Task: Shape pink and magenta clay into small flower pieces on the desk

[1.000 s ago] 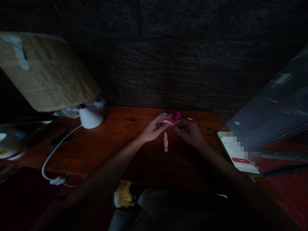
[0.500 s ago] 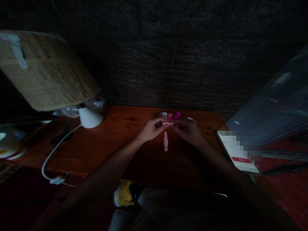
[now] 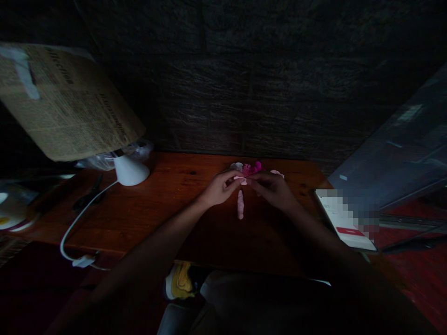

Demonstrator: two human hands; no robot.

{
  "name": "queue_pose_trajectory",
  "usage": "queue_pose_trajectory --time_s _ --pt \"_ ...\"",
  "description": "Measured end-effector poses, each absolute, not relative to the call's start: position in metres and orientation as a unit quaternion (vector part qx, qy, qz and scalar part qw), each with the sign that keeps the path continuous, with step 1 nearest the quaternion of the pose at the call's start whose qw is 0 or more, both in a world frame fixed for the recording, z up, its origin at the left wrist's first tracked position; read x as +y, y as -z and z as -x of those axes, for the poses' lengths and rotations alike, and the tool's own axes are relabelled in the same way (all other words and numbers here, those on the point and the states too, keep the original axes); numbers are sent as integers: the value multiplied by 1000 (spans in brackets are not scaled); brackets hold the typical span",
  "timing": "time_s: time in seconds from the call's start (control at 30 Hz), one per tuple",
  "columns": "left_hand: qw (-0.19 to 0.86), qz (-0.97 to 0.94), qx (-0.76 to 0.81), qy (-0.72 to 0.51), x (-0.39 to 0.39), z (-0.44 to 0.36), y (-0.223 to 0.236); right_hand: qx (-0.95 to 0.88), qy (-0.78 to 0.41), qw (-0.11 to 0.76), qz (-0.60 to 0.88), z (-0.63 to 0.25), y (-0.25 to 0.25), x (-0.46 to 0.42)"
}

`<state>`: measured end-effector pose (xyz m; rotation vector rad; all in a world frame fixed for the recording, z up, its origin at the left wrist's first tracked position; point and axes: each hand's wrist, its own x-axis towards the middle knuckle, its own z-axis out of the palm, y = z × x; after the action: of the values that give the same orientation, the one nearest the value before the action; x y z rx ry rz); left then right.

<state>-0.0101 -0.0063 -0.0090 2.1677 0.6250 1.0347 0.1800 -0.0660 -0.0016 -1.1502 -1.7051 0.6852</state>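
Note:
Between my two hands is a small, flat piece of pale pink modelling clay (image 3: 241, 180). My left hand (image 3: 220, 187) pinches its left side with thumb and fingers. On its other side, my right hand (image 3: 274, 188) pinches the edge with its fingertips. Just below them a pale pink clay roll (image 3: 240, 204) with a lumpy surface lies upright in view on the wooden table (image 3: 167, 209). Behind the fingers sit bright magenta lumps (image 3: 252, 168) and a whitish lump (image 3: 236, 166), partly covered by my hands. Another pale pink piece (image 3: 277, 173) lies beyond my right hand.
A lamp with a newsprint shade (image 3: 77, 102) and white base (image 3: 131, 171) stands at left, its white cord (image 3: 75, 218) running over the table edge. Dark scissors (image 3: 89, 197) lie near it. A white box or book (image 3: 344, 223) is at the right edge. A dark block wall (image 3: 223, 93) rises behind.
The pink clay piece between my fingers has tilted, showing more of its flat face. My right fingertips have shifted slightly; the roll and the other things stay put.

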Motion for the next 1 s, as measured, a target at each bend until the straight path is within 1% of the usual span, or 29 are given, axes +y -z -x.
queue_pose_trajectory --time_s 0.1,0.23,0.43,0.57,0.7,0.87,1.0 --pt "329 -823 249 -390 -7 10 9 -665 -327 483 466 -178 2 -65" --pt "330 -826 248 -385 -9 11 9 -638 -356 490 475 -177 5 -63" --pt "312 -836 236 -386 -10 10 10 -629 -368 492 477 -174 7 -64" --pt "329 -813 256 -408 -8 6 12 -612 -370 505 484 -170 7 -64" --pt "345 -792 267 -426 -5 4 16 -586 -399 498 499 -168 9 -62" --pt "342 -802 278 -404 -5 4 19 -554 -433 498 508 -171 11 -60" --pt "367 -799 267 -395 -5 3 19 -564 -422 516 486 -173 8 -60"
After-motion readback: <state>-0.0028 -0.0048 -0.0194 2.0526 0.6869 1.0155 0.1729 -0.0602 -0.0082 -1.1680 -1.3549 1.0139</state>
